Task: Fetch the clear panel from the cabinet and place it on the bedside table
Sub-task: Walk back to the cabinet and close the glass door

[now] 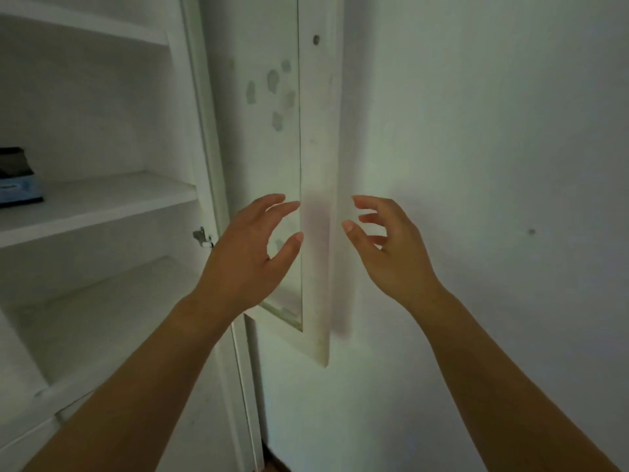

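Observation:
A white built-in cabinet [102, 195] stands open on the left, its shelves bare except at the far left. Its door [320, 165] is swung out against the wall, with a smudged clear pane [269, 131] set in the white frame. My left hand [252, 253] is raised in front of the pane's lower part, fingers spread, holding nothing. My right hand [388, 247] hovers just right of the door's outer edge, fingers curled apart, also holding nothing. Neither hand clearly touches the door. No loose clear panel or bedside table is in view.
A dark and blue box-like object [18, 178] sits at the far left of the middle shelf. A metal hinge [202, 236] shows on the cabinet frame. The white wall [493, 165] fills the right side. A strip of floor [272, 465] shows below.

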A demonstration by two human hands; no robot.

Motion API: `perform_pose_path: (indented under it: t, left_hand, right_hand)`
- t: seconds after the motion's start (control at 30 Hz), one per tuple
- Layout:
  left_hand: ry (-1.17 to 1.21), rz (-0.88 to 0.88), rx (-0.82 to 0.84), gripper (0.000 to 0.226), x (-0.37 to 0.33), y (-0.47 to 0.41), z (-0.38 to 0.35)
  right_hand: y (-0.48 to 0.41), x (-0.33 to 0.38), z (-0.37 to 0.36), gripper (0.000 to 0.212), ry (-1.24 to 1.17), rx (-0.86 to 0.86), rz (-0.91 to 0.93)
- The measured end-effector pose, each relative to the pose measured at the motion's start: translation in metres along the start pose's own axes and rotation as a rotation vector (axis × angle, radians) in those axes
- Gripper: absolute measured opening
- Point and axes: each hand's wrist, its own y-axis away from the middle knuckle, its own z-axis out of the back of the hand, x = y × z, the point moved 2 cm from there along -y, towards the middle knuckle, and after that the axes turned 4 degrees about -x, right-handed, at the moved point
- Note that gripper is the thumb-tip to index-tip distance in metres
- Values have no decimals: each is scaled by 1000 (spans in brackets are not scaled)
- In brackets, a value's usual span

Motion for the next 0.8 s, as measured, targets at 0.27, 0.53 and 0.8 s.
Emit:
perform_pose_path:
  t: [0.27,0.53,0.8]
  left_hand:
    - [-48,94,-75,64,5,-53,-28]
    - [-23,137,-136,70,1,-81,-31]
    - [-23,212,-91,70,9,-81,-32]
  right_hand:
    - [-72,-34,-10,40,-176,40,26]
    - [-88,-46,-26,36,-312,113,21]
    - [-86,-51,-39,39,-375,172,70]
